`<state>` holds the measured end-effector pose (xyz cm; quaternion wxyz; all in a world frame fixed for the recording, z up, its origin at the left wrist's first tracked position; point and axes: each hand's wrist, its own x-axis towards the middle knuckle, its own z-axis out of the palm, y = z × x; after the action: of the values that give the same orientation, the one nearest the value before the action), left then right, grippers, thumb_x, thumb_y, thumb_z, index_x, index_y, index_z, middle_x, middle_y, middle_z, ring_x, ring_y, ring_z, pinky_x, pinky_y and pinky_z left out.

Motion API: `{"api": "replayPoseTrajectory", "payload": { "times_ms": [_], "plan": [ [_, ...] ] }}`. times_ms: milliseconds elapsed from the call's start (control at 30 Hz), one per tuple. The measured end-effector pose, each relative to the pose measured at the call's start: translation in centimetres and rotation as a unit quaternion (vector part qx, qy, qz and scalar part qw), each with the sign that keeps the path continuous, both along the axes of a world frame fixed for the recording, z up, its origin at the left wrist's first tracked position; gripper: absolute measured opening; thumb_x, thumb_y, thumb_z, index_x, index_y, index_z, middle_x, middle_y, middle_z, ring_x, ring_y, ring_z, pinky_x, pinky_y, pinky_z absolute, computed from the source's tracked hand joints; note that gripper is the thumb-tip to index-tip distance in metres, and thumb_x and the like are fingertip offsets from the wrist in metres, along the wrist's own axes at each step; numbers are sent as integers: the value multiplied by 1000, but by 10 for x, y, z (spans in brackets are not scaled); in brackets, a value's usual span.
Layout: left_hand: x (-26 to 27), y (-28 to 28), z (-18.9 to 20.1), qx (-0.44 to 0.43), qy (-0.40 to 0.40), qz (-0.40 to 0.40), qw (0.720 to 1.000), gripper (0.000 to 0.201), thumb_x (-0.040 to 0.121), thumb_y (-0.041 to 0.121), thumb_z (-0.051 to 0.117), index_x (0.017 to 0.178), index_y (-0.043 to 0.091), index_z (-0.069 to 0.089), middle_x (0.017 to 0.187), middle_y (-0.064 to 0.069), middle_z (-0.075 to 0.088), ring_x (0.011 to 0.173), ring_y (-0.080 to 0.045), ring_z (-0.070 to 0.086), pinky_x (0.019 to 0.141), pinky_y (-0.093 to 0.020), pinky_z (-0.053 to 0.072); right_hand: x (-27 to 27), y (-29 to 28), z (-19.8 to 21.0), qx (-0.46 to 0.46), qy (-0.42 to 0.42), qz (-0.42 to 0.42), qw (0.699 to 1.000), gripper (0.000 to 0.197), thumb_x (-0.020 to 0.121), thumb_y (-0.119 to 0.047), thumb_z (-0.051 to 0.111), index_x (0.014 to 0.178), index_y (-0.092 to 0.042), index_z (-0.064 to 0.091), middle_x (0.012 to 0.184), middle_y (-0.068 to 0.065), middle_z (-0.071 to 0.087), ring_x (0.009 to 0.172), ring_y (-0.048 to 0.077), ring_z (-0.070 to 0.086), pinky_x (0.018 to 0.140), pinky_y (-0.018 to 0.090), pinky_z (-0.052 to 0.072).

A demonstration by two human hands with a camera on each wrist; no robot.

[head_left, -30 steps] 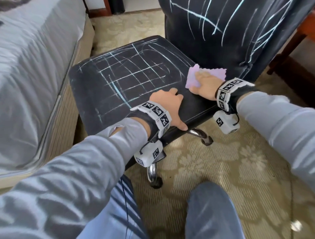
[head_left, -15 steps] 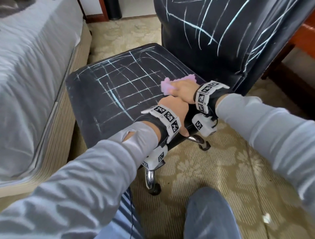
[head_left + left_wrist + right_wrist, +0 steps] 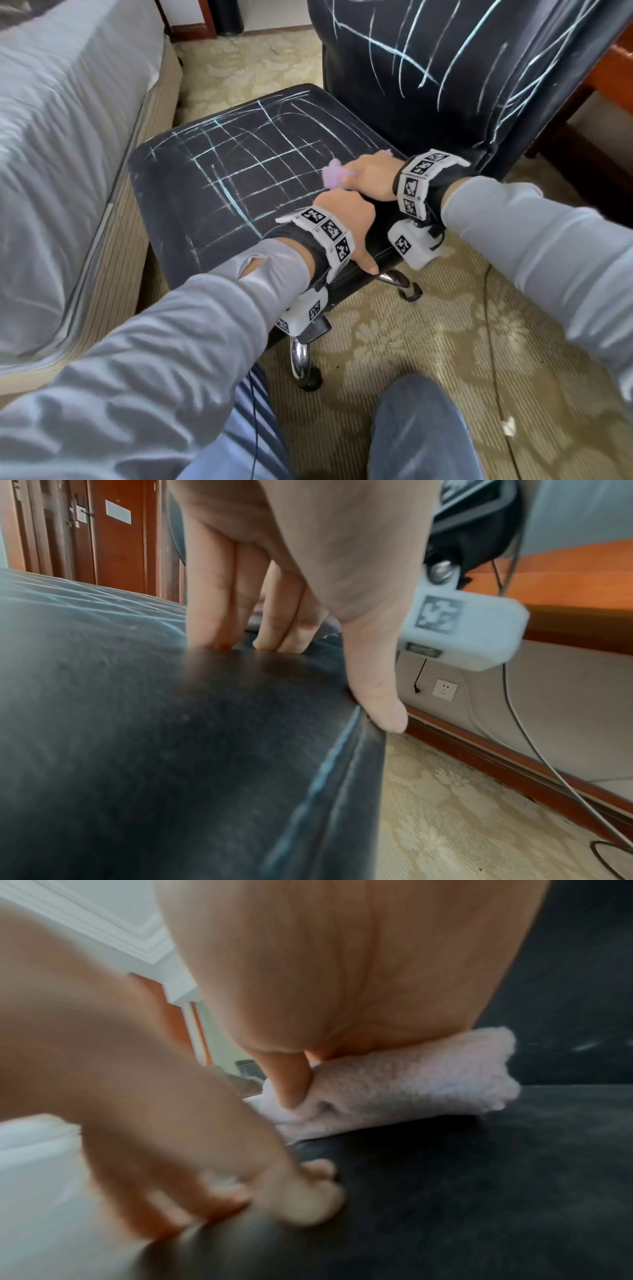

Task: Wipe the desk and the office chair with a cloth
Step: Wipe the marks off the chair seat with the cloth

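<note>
Cloth (image 3: 334, 173): pink, bunched, on the chair seat (image 3: 239, 178) near its right front corner.
Right hand (image 3: 371, 176): thumb and fingers curled onto the cloth, pressing it down.
Left hand (image 3: 346, 219): straight fingers braced on the seat's front edge, holding nothing.
Progress: chalk lines cover most of the seat and backrest (image 3: 445, 68); corner strip looks clean. Desk state cannot be told.

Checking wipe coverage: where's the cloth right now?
Head view: the pink cloth sits on the chair seat near its right front edge, bunched under the right hand, just beyond the left hand.
</note>
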<state>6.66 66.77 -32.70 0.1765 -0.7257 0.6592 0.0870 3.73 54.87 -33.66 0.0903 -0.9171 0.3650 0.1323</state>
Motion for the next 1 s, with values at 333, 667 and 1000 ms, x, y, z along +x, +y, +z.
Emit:
{"api": "replayPoseTrajectory", "payload": {
  "times_ms": [333,667,1000],
  "plan": [
    [-1,7,-1,-7,0,18,1000,71,65,82,70,89,17,54,74,3,52,76,-23,58,72,-36,55,-21,-18,17,-41,49,-62,996,44,103,-31,34,132,-4,54,133,20,55,126,41,49,107,43,34],
    [7,12,-18,-44,-27,-17,999,90,71,86,58,128,16,57,127,-3,60,106,-28,62,79,-38,52,-22,-5,42,31,43,-13,998,76,73,-68,37,105,-4,63,117,18,60,113,36,55,101,39,39],
    [3,15,-14,-46,-46,-26,998,86,76,82,59,129,14,57,122,-5,62,101,-26,62,69,-35,43,-1,15,24,21,19,-8,1000,54,86,-55,41,95,-7,62,114,17,63,107,38,57,91,37,42]
  ]
}}
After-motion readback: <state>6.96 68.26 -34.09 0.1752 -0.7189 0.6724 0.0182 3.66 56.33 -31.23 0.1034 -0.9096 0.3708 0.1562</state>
